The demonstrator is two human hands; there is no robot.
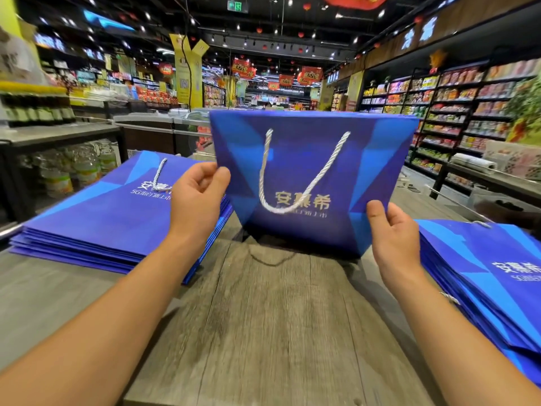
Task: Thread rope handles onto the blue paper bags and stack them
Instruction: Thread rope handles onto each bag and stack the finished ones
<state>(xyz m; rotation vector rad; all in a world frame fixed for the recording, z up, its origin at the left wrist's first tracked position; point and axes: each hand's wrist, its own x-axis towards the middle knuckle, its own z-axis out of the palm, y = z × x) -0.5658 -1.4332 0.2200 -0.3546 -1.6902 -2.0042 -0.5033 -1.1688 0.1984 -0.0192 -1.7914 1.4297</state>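
Observation:
A flat blue paper bag (316,159) with gold lettering is held upright above the wooden table (272,317), its white rope handle (292,183) hanging in a loop on the near face. My left hand (199,197) pinches the bag's left edge between thumb and fingers. My right hand (393,232) grips the lower right edge, thumb on the front. A stack of blue bags (108,218) lies at the left, its top bag showing a white rope. Another stack of blue bags (483,273) lies at the right.
The table sits in a supermarket aisle. Shelves of packaged goods (468,112) line the right side, a counter with bottles (58,159) stands at the left, and freezer cases (164,127) are behind the bag.

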